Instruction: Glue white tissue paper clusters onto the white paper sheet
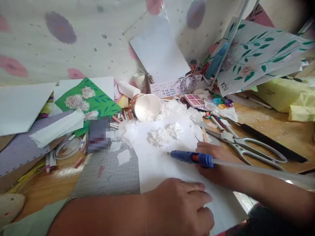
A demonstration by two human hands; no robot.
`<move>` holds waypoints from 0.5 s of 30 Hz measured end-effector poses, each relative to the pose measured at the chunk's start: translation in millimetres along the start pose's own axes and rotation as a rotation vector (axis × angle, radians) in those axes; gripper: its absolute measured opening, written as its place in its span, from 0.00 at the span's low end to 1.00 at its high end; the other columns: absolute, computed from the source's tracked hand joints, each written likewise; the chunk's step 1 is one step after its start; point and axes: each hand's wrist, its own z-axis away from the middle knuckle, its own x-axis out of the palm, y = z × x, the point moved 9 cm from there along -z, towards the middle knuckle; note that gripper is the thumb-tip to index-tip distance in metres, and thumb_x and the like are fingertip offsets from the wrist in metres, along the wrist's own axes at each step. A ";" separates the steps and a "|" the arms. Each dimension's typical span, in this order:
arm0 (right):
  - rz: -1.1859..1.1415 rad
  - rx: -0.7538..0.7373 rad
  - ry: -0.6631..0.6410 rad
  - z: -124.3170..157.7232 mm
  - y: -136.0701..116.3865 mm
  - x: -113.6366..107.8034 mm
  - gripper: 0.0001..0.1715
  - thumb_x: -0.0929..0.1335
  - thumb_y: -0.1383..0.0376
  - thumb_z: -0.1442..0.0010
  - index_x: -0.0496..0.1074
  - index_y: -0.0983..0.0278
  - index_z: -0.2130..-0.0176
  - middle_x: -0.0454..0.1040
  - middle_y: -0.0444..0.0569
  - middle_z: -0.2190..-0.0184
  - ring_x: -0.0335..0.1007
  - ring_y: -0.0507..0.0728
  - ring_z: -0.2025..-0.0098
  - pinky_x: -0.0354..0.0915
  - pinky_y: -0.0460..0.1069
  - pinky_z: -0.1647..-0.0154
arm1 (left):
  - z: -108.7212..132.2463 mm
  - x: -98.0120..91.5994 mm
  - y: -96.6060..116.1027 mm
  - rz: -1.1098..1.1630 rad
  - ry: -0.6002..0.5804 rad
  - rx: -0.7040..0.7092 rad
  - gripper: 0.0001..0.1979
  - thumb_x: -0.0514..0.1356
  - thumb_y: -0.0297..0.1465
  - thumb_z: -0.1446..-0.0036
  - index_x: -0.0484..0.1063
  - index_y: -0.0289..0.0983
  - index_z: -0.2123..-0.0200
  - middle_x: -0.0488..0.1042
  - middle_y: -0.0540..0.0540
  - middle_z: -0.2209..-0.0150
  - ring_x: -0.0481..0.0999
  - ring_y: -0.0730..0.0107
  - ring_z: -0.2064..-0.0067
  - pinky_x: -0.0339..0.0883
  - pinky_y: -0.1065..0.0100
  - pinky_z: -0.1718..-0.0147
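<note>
My right hand [211,160] is wrapped round a blue hot glue gun [180,156], with a long translucent glue stick [236,164] coming out of its back end. The gun's tip points left, just below a cluster of crumpled white paper petals [164,134] on a white sheet [155,167]. My left hand [182,206] lies on the lower part of that sheet, its fingers slightly bent and apart, holding nothing that I can see.
Metal scissors [248,149] lie right of my right hand, beside a long black object [273,142]. Behind the sheet a paper cup [147,106] rests on its side among paper scraps. A green card with paper flowers [98,101] and a grey cutting mat [108,175] are at left.
</note>
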 end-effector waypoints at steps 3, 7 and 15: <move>-0.064 -0.027 0.037 -1.6 -2.1 -2.7 0.08 0.63 0.68 0.47 0.61 0.62 0.77 0.65 0.45 0.73 0.62 0.51 0.74 0.58 0.49 0.73 | 0.9 1.3 0.6 -0.004 -0.004 0.001 0.12 0.49 0.31 0.38 0.69 0.34 0.70 0.75 0.44 0.56 0.73 0.68 0.52 0.52 0.67 0.40; -0.011 0.006 0.029 -3.5 -2.9 -3.0 0.07 0.64 0.66 0.47 0.62 0.62 0.76 0.67 0.46 0.72 0.63 0.52 0.74 0.59 0.49 0.73 | 1.4 2.7 0.5 0.006 -0.037 0.004 0.12 0.50 0.33 0.39 0.69 0.33 0.68 0.74 0.43 0.53 0.73 0.66 0.51 0.54 0.65 0.40; 0.075 0.055 0.019 -1.6 2.9 -0.4 0.09 0.63 0.70 0.50 0.61 0.62 0.79 0.65 0.47 0.76 0.63 0.52 0.76 0.58 0.49 0.75 | 0.1 0.3 -2.1 0.005 -0.045 -0.021 0.12 0.50 0.33 0.38 0.68 0.34 0.68 0.74 0.45 0.54 0.72 0.66 0.50 0.55 0.67 0.41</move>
